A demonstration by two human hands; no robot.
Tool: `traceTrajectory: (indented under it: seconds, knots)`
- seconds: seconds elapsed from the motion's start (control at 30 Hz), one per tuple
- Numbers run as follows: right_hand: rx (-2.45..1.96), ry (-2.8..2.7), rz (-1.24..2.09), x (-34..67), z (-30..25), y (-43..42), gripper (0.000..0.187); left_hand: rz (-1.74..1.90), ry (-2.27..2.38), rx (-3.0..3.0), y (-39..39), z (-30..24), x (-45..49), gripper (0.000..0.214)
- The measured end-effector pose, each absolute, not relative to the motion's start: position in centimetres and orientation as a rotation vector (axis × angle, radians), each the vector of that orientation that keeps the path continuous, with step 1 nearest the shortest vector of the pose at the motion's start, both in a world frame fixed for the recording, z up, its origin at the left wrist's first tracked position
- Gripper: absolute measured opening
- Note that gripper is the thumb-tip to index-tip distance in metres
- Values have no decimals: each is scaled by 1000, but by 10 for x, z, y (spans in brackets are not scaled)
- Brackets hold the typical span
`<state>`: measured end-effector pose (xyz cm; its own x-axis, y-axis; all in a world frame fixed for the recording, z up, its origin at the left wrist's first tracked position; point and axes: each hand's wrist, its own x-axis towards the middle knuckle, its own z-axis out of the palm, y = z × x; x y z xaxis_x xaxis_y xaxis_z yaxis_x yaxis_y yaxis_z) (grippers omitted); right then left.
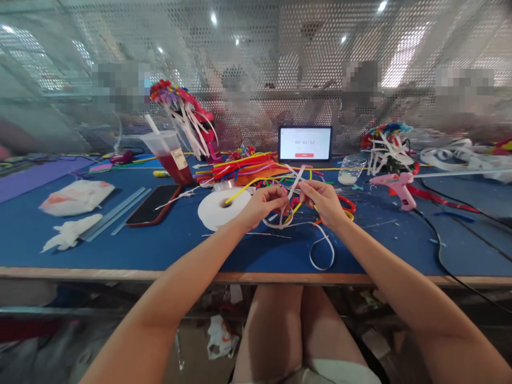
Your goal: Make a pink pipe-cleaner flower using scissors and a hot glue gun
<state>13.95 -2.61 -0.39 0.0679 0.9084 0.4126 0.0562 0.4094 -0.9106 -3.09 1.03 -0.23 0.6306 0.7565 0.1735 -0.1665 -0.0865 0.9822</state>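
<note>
Over the middle of the table, my left hand [270,204] pinches a narrow white ribbon [296,182], part of which hangs in a loop below the fingers. Close on its right, my right hand [321,199] has its fingers closed on the same ribbon. A curled length of it trails onto the blue table. Left of my left hand lies a large white roll [208,213], with a yellow pipe cleaner [250,186] crossing it. Red, orange and yellow pipe cleaners lie behind and partly beneath my hands, and the fingers hide some of the ribbon.
A pink glue gun [401,190] with a black cord rests at right. To the left are a phone [154,205], a cup of red drink [173,160] and a white plastic bag [78,197]. A tablet [305,144] stands behind, before a perforated metal screen [264,53].
</note>
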Motion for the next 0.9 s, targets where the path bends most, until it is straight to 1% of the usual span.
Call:
traceTrajectory:
  seconds: [0.1, 0.23, 0.43, 0.57, 0.63, 0.8, 0.9]
  knots:
    - [-983, -1401, 810, 136, -5, -27, 28, 782, 521, 1521, 11, -1, -32, 17]
    - [-995, -1375, 765, 135, -8, -26, 25, 806, 525, 1538, 10, 1, -31, 13]
    - [-991, -1372, 718, 136, -9, -27, 24, 814, 538, 1603, 8, -1, -28, 19]
    - [-959, -1378, 712, 135, -10, -28, 24, 929, 563, 1638, 8, -3, -27, 19]
    - [-949, -1358, 721, 134, -12, -27, 24, 964, 572, 1618, 7, -3, -27, 20]
    - [-993, -1409, 692, 138, -11, -24, 30, 925, 601, 1595, 6, -2, -27, 22]
    - [-1175, -1630, 513, 160, -4, -20, 35, 973, 637, 1620, 9, -1, -28, 19]
